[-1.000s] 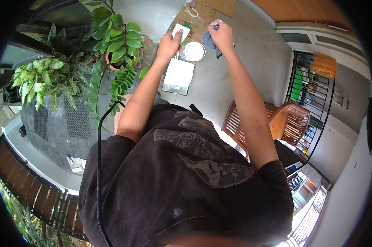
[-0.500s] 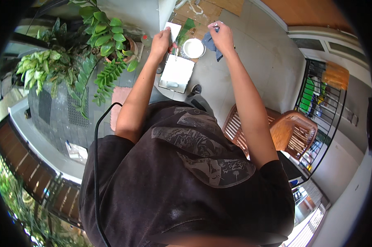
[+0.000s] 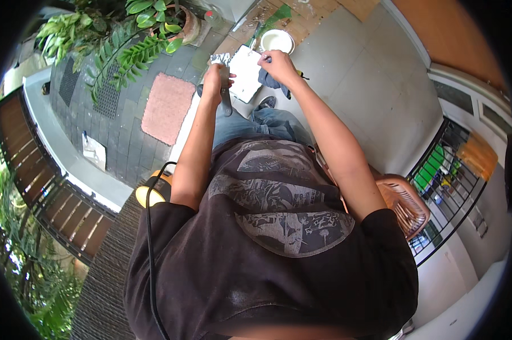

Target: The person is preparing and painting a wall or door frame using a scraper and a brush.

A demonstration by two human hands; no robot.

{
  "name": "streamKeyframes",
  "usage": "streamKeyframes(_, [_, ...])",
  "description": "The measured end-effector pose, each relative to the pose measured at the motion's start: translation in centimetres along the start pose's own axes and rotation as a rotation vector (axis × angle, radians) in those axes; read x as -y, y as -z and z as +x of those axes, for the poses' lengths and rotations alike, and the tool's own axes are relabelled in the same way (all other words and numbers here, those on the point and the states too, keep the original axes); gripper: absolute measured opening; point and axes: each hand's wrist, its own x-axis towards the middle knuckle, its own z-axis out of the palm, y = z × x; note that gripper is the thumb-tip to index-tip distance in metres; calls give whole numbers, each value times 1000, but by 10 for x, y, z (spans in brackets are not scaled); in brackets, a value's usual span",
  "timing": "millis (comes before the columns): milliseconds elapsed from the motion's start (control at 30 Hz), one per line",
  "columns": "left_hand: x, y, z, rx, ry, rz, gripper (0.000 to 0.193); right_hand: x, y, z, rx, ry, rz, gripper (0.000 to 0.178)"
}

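My left hand [image 3: 213, 79] is closed round a flat tool with a dark grey handle [image 3: 226, 105]; whether it is a scraper or a paint pad I cannot make out. At its far end shows a plate [image 3: 219, 58] smeared white. Just right of this hand lies a tray [image 3: 245, 72] covered in white paint. My right hand [image 3: 278, 65] is closed at the tray's right edge, fingers pinched together, with a dark blue-grey cloth [image 3: 272, 81] hanging from it. Beyond it stands a round tub [image 3: 277, 41] of white paint. A brush-like handle [image 3: 252, 42] sits between tub and tray.
Stained cardboard [image 3: 309, 20] covers floor beyond the tub. Potted plants [image 3: 188, 25] stand far left, near a pink mat [image 3: 168, 107]. A brown slatted chair [image 3: 403, 204] is to my right. A black cable [image 3: 150, 243] runs down my left side.
My view has shifted. My left hand has come nearer, beside the tray, turning the tool so its white face no longer shows broadly. My right hand has moved left with the cloth, to the tray's edge.
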Motion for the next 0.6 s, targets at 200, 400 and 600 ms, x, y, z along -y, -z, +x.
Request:
streamKeyframes(200, [23, -1, -26, 85, 86, -51, 30, -6, -9, -23, -62, 47, 82, 17])
streamKeyframes(400, [47, -13, -44, 153, 17, 39, 30, -2, -30, -58, -147, 100, 265, 12])
streamKeyframes(600, [55, -36, -62, 145, 72, 269, 33, 13, -28, -90, -210, 27, 138, 17])
